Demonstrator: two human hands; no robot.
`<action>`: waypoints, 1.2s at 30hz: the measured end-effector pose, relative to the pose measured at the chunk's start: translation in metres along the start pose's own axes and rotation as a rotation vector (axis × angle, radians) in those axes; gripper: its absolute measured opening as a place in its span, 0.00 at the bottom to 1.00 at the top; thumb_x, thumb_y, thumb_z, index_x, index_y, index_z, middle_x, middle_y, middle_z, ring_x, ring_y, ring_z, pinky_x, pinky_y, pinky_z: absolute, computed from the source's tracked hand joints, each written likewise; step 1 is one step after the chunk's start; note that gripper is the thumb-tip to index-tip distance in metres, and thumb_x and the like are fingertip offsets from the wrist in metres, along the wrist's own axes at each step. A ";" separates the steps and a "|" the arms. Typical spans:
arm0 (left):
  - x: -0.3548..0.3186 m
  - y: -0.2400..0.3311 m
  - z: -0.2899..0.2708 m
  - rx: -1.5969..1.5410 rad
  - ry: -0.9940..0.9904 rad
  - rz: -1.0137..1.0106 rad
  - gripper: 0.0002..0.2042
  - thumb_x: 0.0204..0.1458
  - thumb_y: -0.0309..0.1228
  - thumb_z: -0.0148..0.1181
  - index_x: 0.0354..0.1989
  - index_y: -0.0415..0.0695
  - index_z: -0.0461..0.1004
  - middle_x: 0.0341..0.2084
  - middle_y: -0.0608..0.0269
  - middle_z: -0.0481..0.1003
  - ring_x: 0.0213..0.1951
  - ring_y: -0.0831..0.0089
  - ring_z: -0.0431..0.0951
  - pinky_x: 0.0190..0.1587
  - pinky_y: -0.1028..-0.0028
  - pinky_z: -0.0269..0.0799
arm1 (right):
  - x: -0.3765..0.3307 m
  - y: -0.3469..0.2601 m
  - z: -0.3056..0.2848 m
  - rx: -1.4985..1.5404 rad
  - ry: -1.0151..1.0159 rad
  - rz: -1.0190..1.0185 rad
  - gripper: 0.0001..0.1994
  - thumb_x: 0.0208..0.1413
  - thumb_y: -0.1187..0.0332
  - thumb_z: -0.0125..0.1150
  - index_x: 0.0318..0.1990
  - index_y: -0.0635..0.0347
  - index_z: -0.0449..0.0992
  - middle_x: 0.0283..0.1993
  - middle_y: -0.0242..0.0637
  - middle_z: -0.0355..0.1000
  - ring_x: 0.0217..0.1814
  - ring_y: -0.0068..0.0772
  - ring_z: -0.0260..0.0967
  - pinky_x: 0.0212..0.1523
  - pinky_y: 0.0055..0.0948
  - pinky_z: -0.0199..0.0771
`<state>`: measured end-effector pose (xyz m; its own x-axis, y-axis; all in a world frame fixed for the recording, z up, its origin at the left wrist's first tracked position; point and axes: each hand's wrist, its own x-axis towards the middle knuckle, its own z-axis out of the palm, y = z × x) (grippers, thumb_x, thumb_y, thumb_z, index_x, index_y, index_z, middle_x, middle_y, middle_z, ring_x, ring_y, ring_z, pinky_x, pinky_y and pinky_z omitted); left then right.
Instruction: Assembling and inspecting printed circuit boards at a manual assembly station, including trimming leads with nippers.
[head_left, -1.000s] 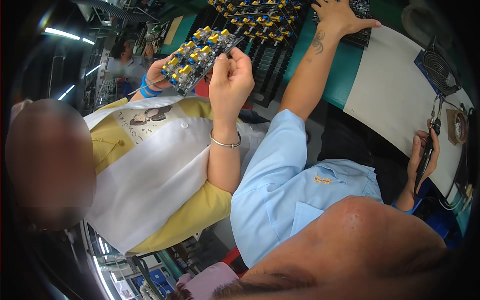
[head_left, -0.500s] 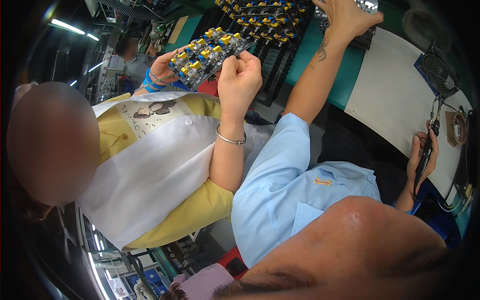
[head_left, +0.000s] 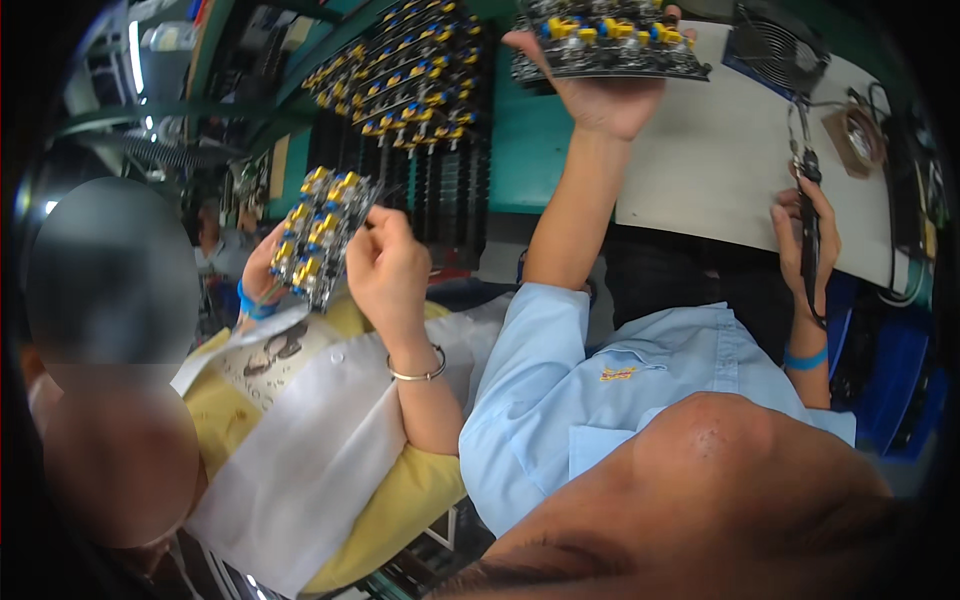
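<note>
My left hand point(head_left: 612, 108) is raised over the bench, thumb out to one side, gripping a circuit board point(head_left: 600, 68) from beneath. Rows of yellow-and-blue components stand on the board, and the top frame edge cuts part of it off. Lower at the right, my right hand point(head_left: 815, 235) is closed around a black soldering iron point(head_left: 809, 200), its cable trailing down past the wrist. The iron's thin end points away toward a black fan point(head_left: 775, 55). Some fingers of both hands are hidden.
At my left, a co-worker in a white apron point(head_left: 310, 440) holds a similar board point(head_left: 322, 230) in both hands. Beyond, a black rack point(head_left: 420, 190) carries rows of such boards point(head_left: 400, 75). A brown holder point(head_left: 855, 138) sits on the white bench top point(head_left: 690, 160).
My left hand has turned over, bringing its circuit board further into view. The view has shifted, and the co-worker's board looks lower and steeper. My right hand still grips the soldering iron.
</note>
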<state>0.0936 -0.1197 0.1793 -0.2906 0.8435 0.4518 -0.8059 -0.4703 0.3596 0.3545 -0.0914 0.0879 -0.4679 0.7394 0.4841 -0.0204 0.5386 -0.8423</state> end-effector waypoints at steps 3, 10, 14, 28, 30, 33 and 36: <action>0.006 -0.027 -0.009 -0.057 -0.006 -0.048 0.34 0.52 0.64 0.62 0.57 0.49 0.73 0.49 0.64 0.78 0.50 0.66 0.77 0.53 0.60 0.74 | 0.005 0.014 -0.014 -0.011 0.008 0.002 0.25 0.50 0.80 0.69 0.58 0.64 0.73 0.42 0.43 0.78 0.37 0.29 0.74 0.39 0.25 0.77; 0.008 -0.043 -0.017 -0.069 -0.013 -0.097 0.35 0.51 0.64 0.63 0.57 0.50 0.73 0.51 0.63 0.77 0.53 0.64 0.75 0.55 0.59 0.72 | 0.015 0.031 -0.021 0.004 0.008 -0.047 0.25 0.48 0.81 0.70 0.57 0.65 0.73 0.43 0.43 0.79 0.38 0.30 0.75 0.39 0.25 0.77; 0.004 -0.045 -0.024 -0.066 -0.002 -0.108 0.35 0.50 0.64 0.64 0.57 0.50 0.73 0.51 0.63 0.76 0.54 0.64 0.74 0.56 0.59 0.71 | 0.019 0.039 -0.021 0.010 0.002 -0.057 0.25 0.48 0.81 0.71 0.56 0.66 0.73 0.45 0.44 0.79 0.39 0.31 0.76 0.39 0.25 0.77; -0.003 -0.058 -0.034 -0.059 0.001 -0.130 0.37 0.47 0.65 0.66 0.57 0.51 0.74 0.54 0.61 0.75 0.59 0.61 0.70 0.61 0.57 0.67 | 0.024 0.058 -0.032 -0.016 -0.024 -0.089 0.26 0.50 0.82 0.67 0.59 0.66 0.71 0.50 0.48 0.77 0.42 0.34 0.74 0.43 0.27 0.77; -0.004 -0.060 -0.033 -0.056 -0.001 -0.129 0.37 0.46 0.65 0.66 0.57 0.51 0.74 0.55 0.61 0.75 0.60 0.61 0.70 0.61 0.57 0.66 | 0.025 0.060 -0.033 -0.019 -0.024 -0.099 0.26 0.50 0.82 0.67 0.59 0.67 0.70 0.52 0.48 0.76 0.42 0.34 0.74 0.43 0.27 0.77; -0.006 -0.061 -0.030 -0.047 -0.005 -0.123 0.37 0.45 0.65 0.67 0.57 0.51 0.74 0.55 0.61 0.74 0.61 0.60 0.69 0.62 0.56 0.65 | 0.023 0.059 -0.034 -0.021 -0.023 -0.098 0.26 0.50 0.82 0.67 0.59 0.67 0.70 0.52 0.49 0.76 0.42 0.34 0.74 0.43 0.27 0.77; -0.010 -0.059 -0.028 -0.035 -0.006 -0.114 0.37 0.45 0.65 0.67 0.58 0.51 0.74 0.56 0.61 0.74 0.62 0.60 0.68 0.63 0.56 0.64 | 0.021 0.058 -0.034 -0.017 -0.022 -0.079 0.25 0.51 0.82 0.66 0.59 0.67 0.70 0.53 0.49 0.76 0.43 0.34 0.74 0.43 0.27 0.77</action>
<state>0.1296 -0.0928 0.1310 -0.1929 0.8894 0.4145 -0.8510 -0.3619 0.3805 0.3738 -0.0308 0.0574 -0.4850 0.6850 0.5436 -0.0435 0.6019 -0.7974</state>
